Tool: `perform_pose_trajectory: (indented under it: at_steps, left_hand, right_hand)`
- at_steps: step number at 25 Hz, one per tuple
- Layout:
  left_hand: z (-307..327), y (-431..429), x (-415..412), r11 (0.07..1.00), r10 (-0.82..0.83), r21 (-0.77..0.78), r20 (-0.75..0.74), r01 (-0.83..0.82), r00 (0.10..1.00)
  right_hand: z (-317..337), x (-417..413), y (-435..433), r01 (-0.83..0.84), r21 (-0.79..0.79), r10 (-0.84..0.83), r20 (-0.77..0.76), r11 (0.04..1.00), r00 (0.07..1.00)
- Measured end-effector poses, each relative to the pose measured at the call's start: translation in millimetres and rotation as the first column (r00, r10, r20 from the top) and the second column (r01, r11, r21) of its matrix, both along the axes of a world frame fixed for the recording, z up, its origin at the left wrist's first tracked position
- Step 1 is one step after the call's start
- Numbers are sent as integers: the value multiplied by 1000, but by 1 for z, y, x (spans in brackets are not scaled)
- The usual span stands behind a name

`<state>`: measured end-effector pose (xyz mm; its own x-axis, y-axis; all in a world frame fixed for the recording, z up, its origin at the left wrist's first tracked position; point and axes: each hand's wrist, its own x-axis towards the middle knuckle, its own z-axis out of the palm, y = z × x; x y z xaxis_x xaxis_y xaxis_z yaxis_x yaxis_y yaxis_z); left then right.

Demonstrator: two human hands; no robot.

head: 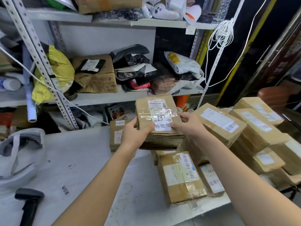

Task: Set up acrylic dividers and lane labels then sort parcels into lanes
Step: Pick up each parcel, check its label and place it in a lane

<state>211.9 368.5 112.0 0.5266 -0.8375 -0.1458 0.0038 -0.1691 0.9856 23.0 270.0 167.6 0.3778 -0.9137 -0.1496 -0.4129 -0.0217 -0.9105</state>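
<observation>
I hold a brown cardboard parcel (158, 118) up above the white table (84, 160), its top bearing a shipping label, clear tape and a white handwritten slip. My left hand (135, 136) grips its left side and my right hand (189, 124) grips its right side. Below and to the right lie several taped parcels, one with a slip along its top (180, 176), and a stack (254, 128) of labelled ones. A small box (116, 136) stands on the table behind my left hand. A small paper label (65, 190) lies flat on the table. No acrylic dividers show.
A black barcode scanner (29, 204) lies at the table's front left, with a grey-white bag (19, 155) behind it. Metal shelving (104, 95) behind the table is crammed with boxes, a yellow sack (60, 69) and plastic mailers. White cords (221, 35) hang at the right.
</observation>
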Motion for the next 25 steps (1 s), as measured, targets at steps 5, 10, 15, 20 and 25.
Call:
perform_pose_trajectory:
  at_steps: [5, 10, 15, 20, 25]
  left_hand:
    - [-24, -22, -39, 993, 93, 72, 17, -94, 996]
    - [-37, -35, -61, 981, 154, 111, 30, -157, 988]
    - [-45, -41, -68, 975, 166, 139, 53, -172, 985]
    - [-53, -41, -67, 976, 164, 136, 50, -169, 985]
    - [-56, -42, -62, 963, 175, 191, 89, -189, 981]
  right_hand:
    - [-29, -30, -40, -99, 10, 100, -26, 995, 995]
    - [-50, -40, -65, -151, 2, 151, -84, 988, 985]
    - [-59, -44, -70, -148, 25, 150, -112, 989, 982]
    - [-63, -43, -70, -156, 28, 159, -116, 987, 980]
    - [-61, -41, -69, -152, -15, 147, -178, 988, 973]
